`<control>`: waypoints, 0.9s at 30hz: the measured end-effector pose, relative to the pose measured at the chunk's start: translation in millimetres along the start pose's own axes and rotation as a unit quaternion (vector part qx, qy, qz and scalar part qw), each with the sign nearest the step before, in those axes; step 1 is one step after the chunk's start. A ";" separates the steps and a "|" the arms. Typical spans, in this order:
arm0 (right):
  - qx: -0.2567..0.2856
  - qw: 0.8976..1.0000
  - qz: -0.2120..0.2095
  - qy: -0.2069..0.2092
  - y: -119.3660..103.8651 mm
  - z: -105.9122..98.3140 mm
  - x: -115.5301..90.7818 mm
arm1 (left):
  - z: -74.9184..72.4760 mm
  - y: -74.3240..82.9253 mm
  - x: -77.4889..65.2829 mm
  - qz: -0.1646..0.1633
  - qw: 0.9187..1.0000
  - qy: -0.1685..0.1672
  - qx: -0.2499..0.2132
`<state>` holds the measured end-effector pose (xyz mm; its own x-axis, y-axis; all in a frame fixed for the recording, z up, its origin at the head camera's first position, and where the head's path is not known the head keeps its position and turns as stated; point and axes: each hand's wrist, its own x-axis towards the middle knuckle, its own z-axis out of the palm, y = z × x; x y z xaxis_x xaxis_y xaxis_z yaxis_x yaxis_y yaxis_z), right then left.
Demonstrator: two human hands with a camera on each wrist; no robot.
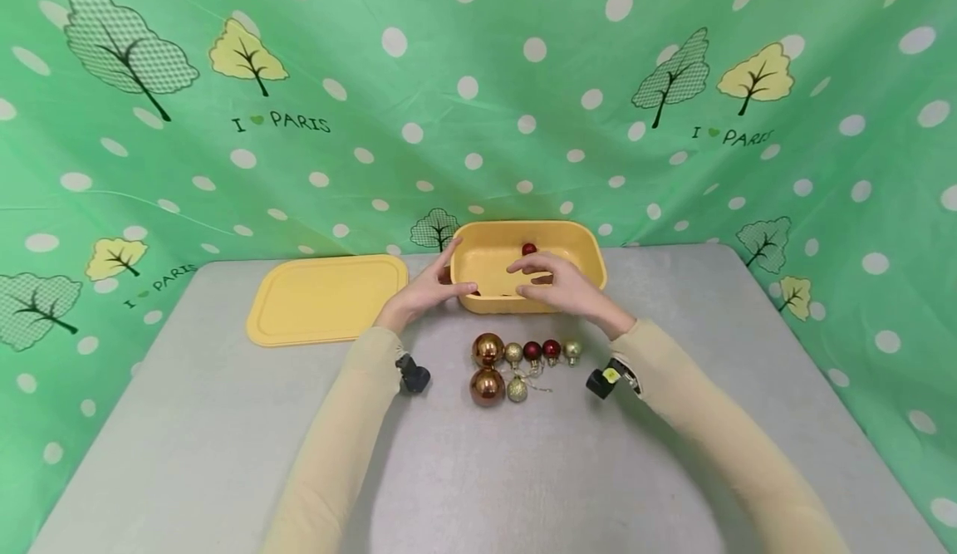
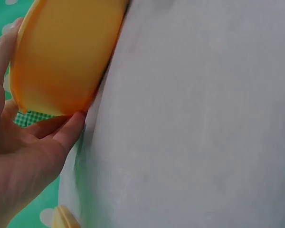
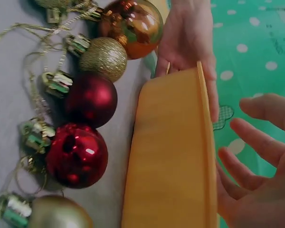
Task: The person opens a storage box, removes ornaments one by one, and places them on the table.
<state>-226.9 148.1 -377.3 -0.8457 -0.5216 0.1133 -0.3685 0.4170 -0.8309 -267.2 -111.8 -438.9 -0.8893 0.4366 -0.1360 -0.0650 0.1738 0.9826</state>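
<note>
1. Yellow box: at the far side of the table, open side up.
2. Left hand: at the box's 9 o'clock end, holding the near corner; thumb along the front rim, fingers spread against the end wall.
3. Right hand: over the box's 4 o'clock side, fingers spread and slightly bent, nothing visible between them. Can't tell if the tips touch anything inside.
4. Red ball: inside the box, toward 12 o'clock. Dark red bits at the near rim, mostly hidden.
5. Table row at the box's 6 o'clock, left to right: copper ball, gold ball, matte dark red ball, shiny red ball, pale gold ball.
6. Second copper ball sits at 6 o'clock of the first; glittery gold ball just beside it at 3 o'clock.
7. Yellow lid: flat on the table, box's 8-9 o'clock.
</note>
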 end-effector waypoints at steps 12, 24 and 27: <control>0.045 0.990 0.097 -0.095 31.8 -9.8 34.4 | -0.1 2.5 -0.2 -0.005 1.000 -0.001 0.001; -0.030 0.976 0.102 -0.189 45.3 1.8 51.2 | 0.3 -0.8 0.7 -0.003 1.000 -0.002 -0.006; -0.032 0.974 0.114 -0.194 43.8 3.6 52.6 | -0.4 -0.7 0.3 -0.001 1.000 0.001 -0.011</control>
<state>-286.2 136.3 -409.7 -0.7039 -0.6464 -0.2943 -0.2223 0.5940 -0.7731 -267.5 -112.2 -439.6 -0.8899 0.4349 -0.1379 -0.0768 0.1551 0.9849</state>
